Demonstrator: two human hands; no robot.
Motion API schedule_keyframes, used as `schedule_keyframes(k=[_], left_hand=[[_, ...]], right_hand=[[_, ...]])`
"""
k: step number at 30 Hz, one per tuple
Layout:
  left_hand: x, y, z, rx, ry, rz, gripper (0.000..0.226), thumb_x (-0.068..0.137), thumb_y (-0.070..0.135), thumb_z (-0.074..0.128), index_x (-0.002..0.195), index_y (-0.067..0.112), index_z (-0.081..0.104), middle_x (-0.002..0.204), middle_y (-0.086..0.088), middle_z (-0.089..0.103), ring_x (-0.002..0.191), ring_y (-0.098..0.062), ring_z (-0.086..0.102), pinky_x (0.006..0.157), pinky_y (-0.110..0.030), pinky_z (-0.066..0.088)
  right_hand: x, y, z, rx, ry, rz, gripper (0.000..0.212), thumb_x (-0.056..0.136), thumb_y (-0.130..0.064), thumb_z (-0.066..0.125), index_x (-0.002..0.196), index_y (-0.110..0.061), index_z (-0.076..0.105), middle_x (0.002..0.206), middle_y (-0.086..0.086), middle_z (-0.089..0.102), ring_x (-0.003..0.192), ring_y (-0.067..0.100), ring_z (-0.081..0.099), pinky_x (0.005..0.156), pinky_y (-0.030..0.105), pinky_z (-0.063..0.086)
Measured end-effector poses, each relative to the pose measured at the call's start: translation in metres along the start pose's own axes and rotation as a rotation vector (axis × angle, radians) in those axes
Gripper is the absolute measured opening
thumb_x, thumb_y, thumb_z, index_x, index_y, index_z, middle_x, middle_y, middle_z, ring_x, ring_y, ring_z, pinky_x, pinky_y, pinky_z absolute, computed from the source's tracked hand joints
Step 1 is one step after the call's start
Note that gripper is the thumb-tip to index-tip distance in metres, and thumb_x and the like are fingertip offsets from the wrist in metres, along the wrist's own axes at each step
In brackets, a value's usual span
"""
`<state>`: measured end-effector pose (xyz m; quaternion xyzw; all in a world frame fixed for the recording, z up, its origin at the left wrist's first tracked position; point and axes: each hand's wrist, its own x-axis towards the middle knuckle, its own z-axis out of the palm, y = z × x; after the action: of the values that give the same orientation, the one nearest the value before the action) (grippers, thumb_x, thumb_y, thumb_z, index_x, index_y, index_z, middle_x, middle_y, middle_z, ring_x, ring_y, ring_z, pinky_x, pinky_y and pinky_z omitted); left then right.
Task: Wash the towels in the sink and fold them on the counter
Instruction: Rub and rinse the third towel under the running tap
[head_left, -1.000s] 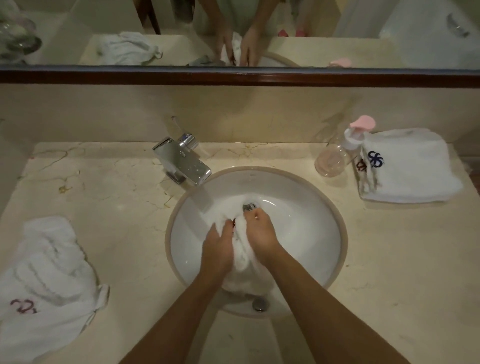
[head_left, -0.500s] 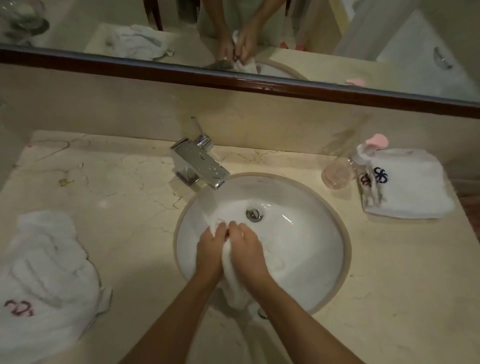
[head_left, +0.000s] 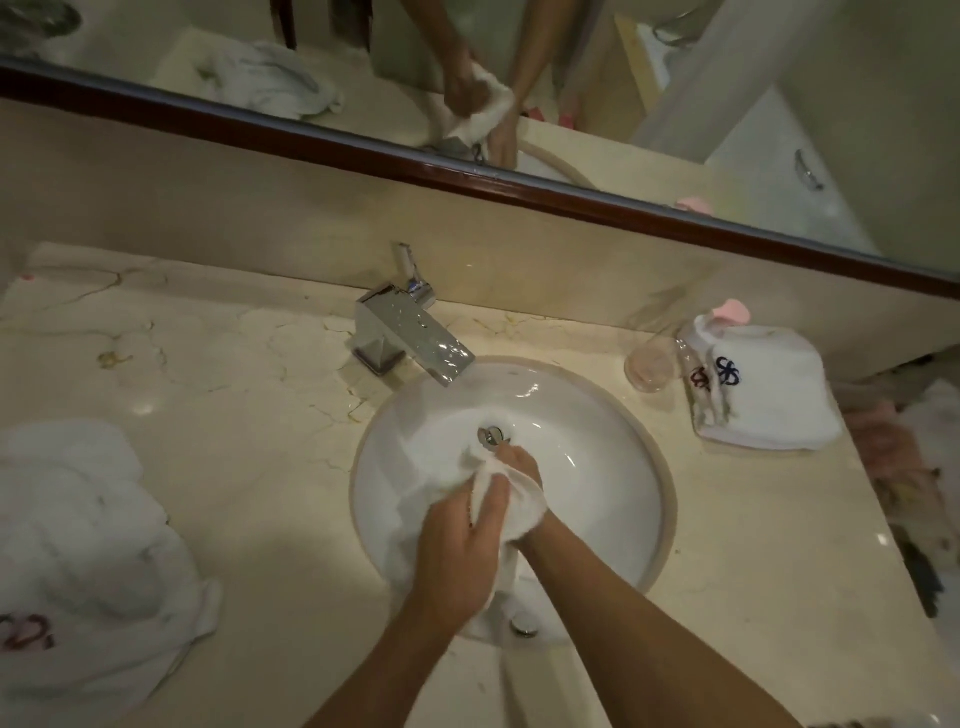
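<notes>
**Wringing a wet towel over the basin**

Head view. Both hands work one white towel (head_left: 511, 501) above the sink (head_left: 613, 467), just in front of the drain (head_left: 491, 435). The left hand (head_left: 457, 545) lies uppermost and nearer the camera, its fingers (head_left: 491, 499) curled round the bunched cloth. The right hand (head_left: 522, 467) lies under and beyond it, largely hidden by the towel, with its fingers wrapped round the far end next to the drain. The forearms converge on the bundle from the near edge of the basin.

The towel's long axis runs roughly from the drain toward the person. Its far end is balled between the two hands and its free tail hangs down the left and near wall of the basin, beneath the left wrist. The cloth is thus inside both grips, not apart from them. Judged from this pose, the step in hand is scrubbing or wringing; any twist would turn about that near-far axis.

On the surface (head_left: 234, 374), a crumpled heap of towels (head_left: 88, 545) lies well to the left. A folded stack (head_left: 763, 389) sits to the right beside a clear glass (head_left: 652, 364). The tap (head_left: 410, 332) shows no visible stream.
</notes>
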<state>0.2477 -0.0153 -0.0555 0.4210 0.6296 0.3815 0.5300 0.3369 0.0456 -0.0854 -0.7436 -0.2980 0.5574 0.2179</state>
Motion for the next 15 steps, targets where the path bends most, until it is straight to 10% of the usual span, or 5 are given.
schedule_keyframes(k=[2,6,8,12,15], left_hand=[[0.011,-0.002,-0.003,-0.257,0.098,-0.207,0.063,0.090,0.070,0.041,0.100,0.017,0.073,0.096,0.001,0.076,0.096,-0.014,0.069,0.096,-0.039,0.051],[0.046,-0.022,-0.020,-0.940,0.000,-0.627,0.050,0.090,0.048,0.057,0.096,0.001,0.070,0.082,-0.017,0.072,0.072,-0.024,0.070,0.067,-0.029,0.056],[0.045,-0.032,-0.018,-1.033,-0.035,-0.717,0.042,0.074,0.030,0.073,0.099,-0.003,0.064,0.082,-0.015,0.065,0.079,-0.025,0.065,0.077,-0.028,0.053],[0.039,-0.029,0.015,-1.041,-0.123,-0.810,0.049,0.088,0.032,0.058,0.126,0.002,0.064,0.123,-0.020,0.066,0.120,-0.035,0.059,0.109,-0.045,0.041],[0.055,-0.018,0.033,-0.621,0.072,-0.684,0.042,0.089,0.042,0.065,0.104,0.004,0.075,0.098,-0.018,0.075,0.097,-0.033,0.071,0.098,-0.046,0.052]], right_hand=[[0.008,-0.001,-0.009,0.247,-0.033,0.070,0.020,0.103,-0.026,0.051,0.101,-0.010,0.064,0.094,0.011,0.066,0.076,0.017,0.067,0.063,0.020,0.050],[0.018,0.017,-0.034,0.853,-0.189,0.177,0.058,0.067,-0.016,0.081,0.120,-0.003,0.063,0.105,0.013,0.066,0.086,0.019,0.059,0.101,0.016,0.036],[0.019,0.020,-0.050,0.982,-0.301,0.143,0.067,0.052,-0.012,0.084,0.114,-0.001,0.061,0.099,0.011,0.064,0.086,0.020,0.058,0.095,0.019,0.035],[-0.001,0.003,-0.056,0.725,-0.283,0.054,0.030,0.088,-0.013,0.058,0.117,-0.007,0.060,0.102,0.016,0.067,0.087,0.026,0.068,0.078,0.035,0.056],[-0.024,0.008,-0.045,0.020,-0.129,-0.250,0.014,0.102,-0.027,0.050,0.116,-0.030,0.052,0.108,0.003,0.067,0.094,0.017,0.067,0.088,0.038,0.054]])
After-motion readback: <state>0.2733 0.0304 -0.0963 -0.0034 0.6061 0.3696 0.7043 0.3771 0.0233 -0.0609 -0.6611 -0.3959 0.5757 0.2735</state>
